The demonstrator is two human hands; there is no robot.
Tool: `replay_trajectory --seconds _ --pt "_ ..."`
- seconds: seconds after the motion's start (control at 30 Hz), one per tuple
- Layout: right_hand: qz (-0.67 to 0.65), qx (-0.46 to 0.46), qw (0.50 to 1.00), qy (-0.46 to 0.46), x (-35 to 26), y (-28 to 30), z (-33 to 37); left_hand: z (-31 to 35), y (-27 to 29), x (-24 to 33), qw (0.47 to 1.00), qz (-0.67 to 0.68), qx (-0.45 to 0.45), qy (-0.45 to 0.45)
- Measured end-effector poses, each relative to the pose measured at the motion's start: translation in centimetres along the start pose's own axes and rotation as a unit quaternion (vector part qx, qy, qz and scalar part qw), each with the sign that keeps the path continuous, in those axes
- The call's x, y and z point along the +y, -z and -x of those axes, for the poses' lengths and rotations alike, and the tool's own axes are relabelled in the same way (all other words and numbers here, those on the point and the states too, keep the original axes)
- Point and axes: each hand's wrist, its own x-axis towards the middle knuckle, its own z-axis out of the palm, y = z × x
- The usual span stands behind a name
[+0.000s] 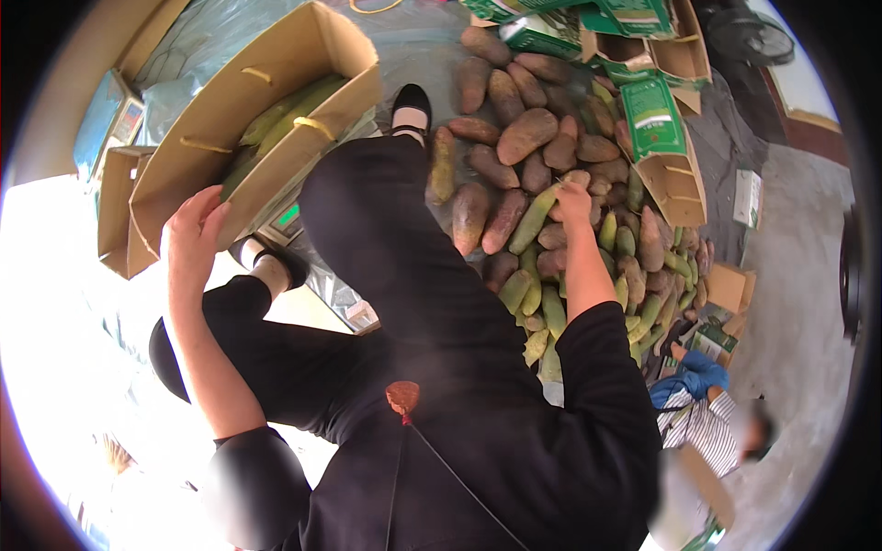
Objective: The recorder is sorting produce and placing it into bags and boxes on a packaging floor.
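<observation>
A large open cardboard box [317, 188] with yellow cord handles stands at the left, tilted in my view. Several long green cucumber-like vegetables [287, 115] lie inside it. My left hand [195, 234] has its fingers and thumb around the box's near rim. Off to the right, my right hand [574, 200] is closed around the upper end of a green cucumber-like vegetable [533, 220] on the pile. Brown, thick-skinned oblong vegetables [526, 135] lie close around that hand, with more green ones nearer to me.
Beside the box, a scale shows a lit green display [289, 216]. My shoe [411, 108] stands between box and pile. Green-and-brown cartons [654, 119] line the pile's far right side. A person in a striped top [707, 427] is at the lower right.
</observation>
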Motion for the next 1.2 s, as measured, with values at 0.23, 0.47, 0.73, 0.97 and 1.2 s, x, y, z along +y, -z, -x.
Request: replay_trajectory --seconds 0.23,0.47,0.73,0.97,1.2 --pt "-0.06 -0.112 0.981 -0.147 1.0 -0.1 -2.0 -0.7 -0.8 0.5 0.999 -0.007 -0.031 0.017" --pt "-0.057 -0.109 0.977 -0.176 2.7 -1.3 -3.6 -0.5 -0.7 1.0 0.999 -0.025 -0.028 0.026" --pt "-0.105 -0.037 0.989 -0.095 3.5 -2.0 -4.2 -0.1 -0.5 0.8 0.999 -0.033 -0.032 0.013" --pt "-0.067 0.09 0.994 0.02 1.2 -3.9 -1.1 0.4 -0.8 0.3 0.999 -0.046 -0.014 -0.001" --pt "-0.073 0.102 0.992 0.01 -0.5 -3.9 0.6 0.3 -0.8 -0.2 0.999 -0.045 0.005 -0.008"
